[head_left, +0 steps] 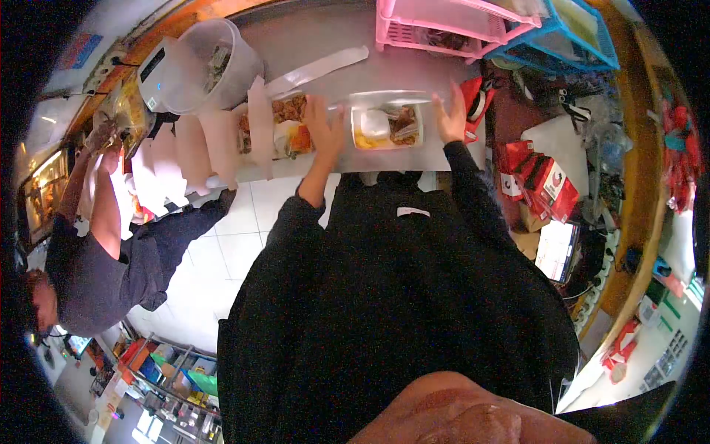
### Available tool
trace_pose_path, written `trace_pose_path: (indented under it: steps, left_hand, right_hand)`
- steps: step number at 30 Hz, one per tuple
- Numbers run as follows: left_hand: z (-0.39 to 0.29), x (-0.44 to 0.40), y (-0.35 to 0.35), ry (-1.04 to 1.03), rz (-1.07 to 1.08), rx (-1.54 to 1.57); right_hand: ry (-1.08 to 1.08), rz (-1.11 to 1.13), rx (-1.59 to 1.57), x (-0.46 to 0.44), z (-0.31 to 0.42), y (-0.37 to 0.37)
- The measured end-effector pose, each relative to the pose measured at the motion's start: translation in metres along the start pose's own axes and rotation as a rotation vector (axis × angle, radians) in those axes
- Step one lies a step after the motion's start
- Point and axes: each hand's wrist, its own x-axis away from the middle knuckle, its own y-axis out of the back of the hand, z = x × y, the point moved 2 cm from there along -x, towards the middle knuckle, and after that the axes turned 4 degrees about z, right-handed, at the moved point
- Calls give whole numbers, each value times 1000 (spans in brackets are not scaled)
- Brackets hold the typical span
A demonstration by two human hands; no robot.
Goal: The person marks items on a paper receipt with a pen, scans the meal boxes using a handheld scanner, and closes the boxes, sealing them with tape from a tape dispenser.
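A rectangular clear-looking food container [392, 95] sits on the counter in front of me. Inside it are a white portion [373, 124], brown pieces [404, 122] and something yellow along the near side. My left hand [324, 129] is just left of the container, fingers stretched out and slightly blurred. On the opposite side, my right hand [450, 117] is raised with fingers spread, near the container's right edge. I cannot tell whether either hand touches it. Left of my left hand, paper boxes hold brown fried pieces [290, 109].
Several open paper boxes [191, 148] line the counter's left, below a round clear tub [211, 66]. Pink [444, 29] and blue [584, 37] baskets stand at the back right. Red boxes [547, 181] lie right. Another person [111, 274] works at far left.
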Motion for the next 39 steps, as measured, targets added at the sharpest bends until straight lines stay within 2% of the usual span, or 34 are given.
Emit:
trace_pose_path:
  steps: [1,2,3,4,5,6,7,8,9,10,11,13,14,15,16,18,20,21,22,23,25,26,27,28,29,30,32,33,34,35,36,38,39]
  left_hand:
    - [-3,-8,3,-201,5,-154]
    - [-11,-6,7,-201,19,-156]
    - [-9,-4,3,322,381,117]
    - [-9,-3,-2,842,720,394]
    - [25,30,-33,564,809,196]
    - [28,56,-49,682,821,327]
    - [32,84,-63,666,758,471]
    - [34,111,-75,646,700,617]
    - [4,95,-52,668,662,513]
    - [-20,78,-32,689,624,410]
    - [-2,79,-39,694,622,411]
    - [48,95,-58,754,831,593]
    - [39,86,-49,760,827,591]
    - [21,66,-31,922,733,670]
    - [12,56,-20,1083,634,745]
    - [17,45,-24,542,713,627]
    - [13,40,-26,1226,724,682]
    - [20,45,-32,1223,730,684]
    - [31,53,-41,1011,832,578]
    - [33,53,-43,901,884,525]
    - [26,51,-42,643,958,375]
    - [33,56,-51,376,966,183]
    - [42,64,-61,121,919,-29]
    - [35,67,-61,100,923,-12]
    - [20,77,-49,-15,733,-104]
    - [8,85,-42,-124,538,-184]
    - [38,110,-58,198,760,-54]
    - [50,109,-67,175,778,-32]
    - [64,111,-73,245,841,-10]
    - [70,114,-77,316,898,7]
    - [57,103,-73,298,901,20]
    - [13,50,-35,-154,581,100]
    - [0,30,-27,-152,576,109]
  right_hand:
    - [-122,284,6,-18,28,10]
    - [-246,568,10,-20,37,14]
    - [-393,832,256,-27,8,-5]
    - [-390,823,248,-13,-14,-15]
    - [-343,911,213,0,-35,-33]
    - [-293,998,181,14,-57,-54]
    - [-284,990,178,38,-88,-78]
    - [-264,850,-90,67,-121,-102]
    - [-246,703,-351,84,-138,-112]
    - [-248,707,-351,82,-125,-99]
    - [-232,730,-359,71,-94,-72]
    - [-225,767,-367,52,-58,-40]
    - [-337,835,-318,42,-58,-34]
    - [-450,901,-266,35,-55,-30]
    - [-454,905,-268,25,-41,-23]
    - [-555,1091,-115,12,-20,-12]
    - [-370,1088,-94,19,-50,-30]
    - [-491,1060,-89,22,-53,-33]
    - [-553,1043,-87,30,-67,-43]
    - [-615,1023,-86,37,-83,-52]
    - [174,1017,233,56,-130,-87]
    - [167,1011,234,59,-109,-84]
    - [-117,935,339,65,-71,-74]
    - [-249,786,441,77,-58,-73]
    - [-387,632,518,90,-47,-73]
    - [-369,428,598,107,-54,-77]
    - [-381,486,536,102,-29,-65]
    - [-405,463,553,88,-23,-56]
    - [-346,629,537,80,-17,-50]
    - [-316,703,531,79,-15,-48]
    - [-287,776,521,80,-14,-47]
    - [26,505,647,72,-10,-48]
    - [29,503,657,65,0,-39]
